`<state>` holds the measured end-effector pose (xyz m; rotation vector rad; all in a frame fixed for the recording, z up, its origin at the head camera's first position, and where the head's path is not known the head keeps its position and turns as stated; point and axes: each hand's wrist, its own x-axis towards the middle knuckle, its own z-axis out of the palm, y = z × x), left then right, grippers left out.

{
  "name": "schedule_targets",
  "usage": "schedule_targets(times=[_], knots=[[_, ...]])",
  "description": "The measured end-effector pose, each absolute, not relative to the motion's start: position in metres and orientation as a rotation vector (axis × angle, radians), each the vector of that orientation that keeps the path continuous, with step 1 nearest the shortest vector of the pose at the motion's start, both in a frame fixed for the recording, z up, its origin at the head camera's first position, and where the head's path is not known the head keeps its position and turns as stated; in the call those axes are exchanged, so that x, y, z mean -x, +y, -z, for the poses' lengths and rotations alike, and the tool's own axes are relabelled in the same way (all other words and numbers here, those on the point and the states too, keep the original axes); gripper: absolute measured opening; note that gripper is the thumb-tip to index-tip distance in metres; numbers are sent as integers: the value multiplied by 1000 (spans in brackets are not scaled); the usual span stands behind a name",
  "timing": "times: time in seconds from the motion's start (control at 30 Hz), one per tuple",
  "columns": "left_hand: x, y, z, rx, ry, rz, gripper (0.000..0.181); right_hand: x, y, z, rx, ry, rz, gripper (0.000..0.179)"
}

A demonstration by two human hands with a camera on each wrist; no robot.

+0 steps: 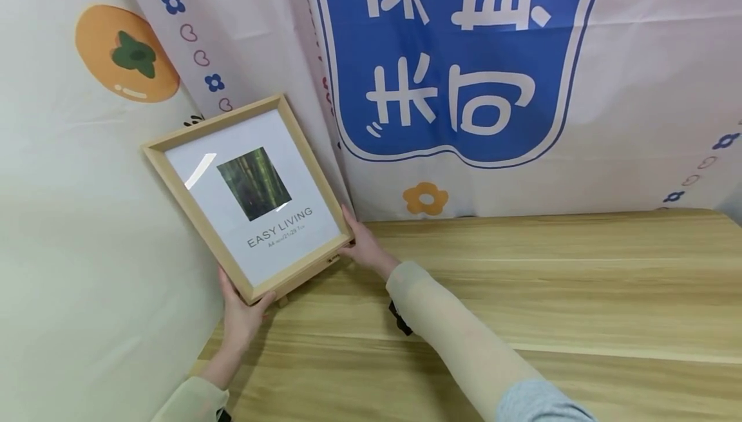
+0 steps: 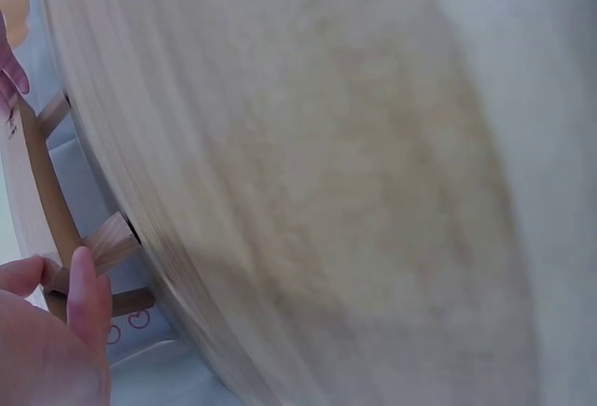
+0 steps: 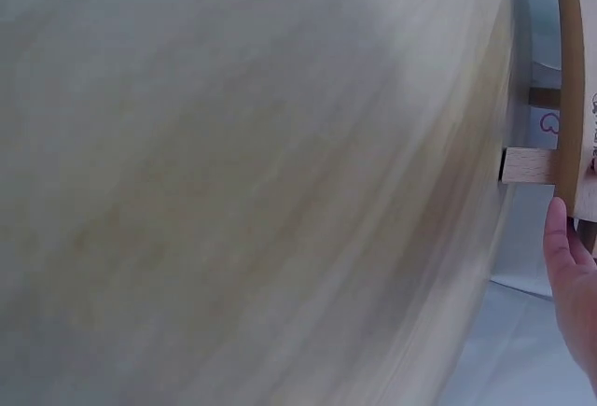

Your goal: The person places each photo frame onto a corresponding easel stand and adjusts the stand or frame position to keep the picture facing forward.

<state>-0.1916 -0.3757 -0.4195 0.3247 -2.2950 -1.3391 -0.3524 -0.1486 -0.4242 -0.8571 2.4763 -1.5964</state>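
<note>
A light wood picture frame (image 1: 199, 212) leans back in the corner, with a small green bamboo picture and the words EASY LIVING on its white sheet. It rests on the ledge of a wooden easel (image 1: 307, 278), whose short legs stand on the table in both wrist views. My left hand (image 1: 240, 319) grips the frame's lower left corner, thumb at the front edge and fingers along the side. At the lower right corner, my right hand (image 1: 368, 248) holds the frame with its fingers up the side and its thumb near the ledge. The easel's back is hidden.
The wood-grain table (image 1: 551, 293) stretches off to the right. Behind it hangs a pale printed cloth (image 1: 649, 119) with a large blue panel and white characters. Another cloth with an orange persimmon (image 1: 127, 55) covers the left side, close beside the frame.
</note>
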Motion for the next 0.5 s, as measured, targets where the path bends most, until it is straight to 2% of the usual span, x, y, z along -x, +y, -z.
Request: schedule_targets(times=[0.5], knots=[[181,-334,425,-308,-2255,1459,125,342,-105,421,866,2520,1537,103]])
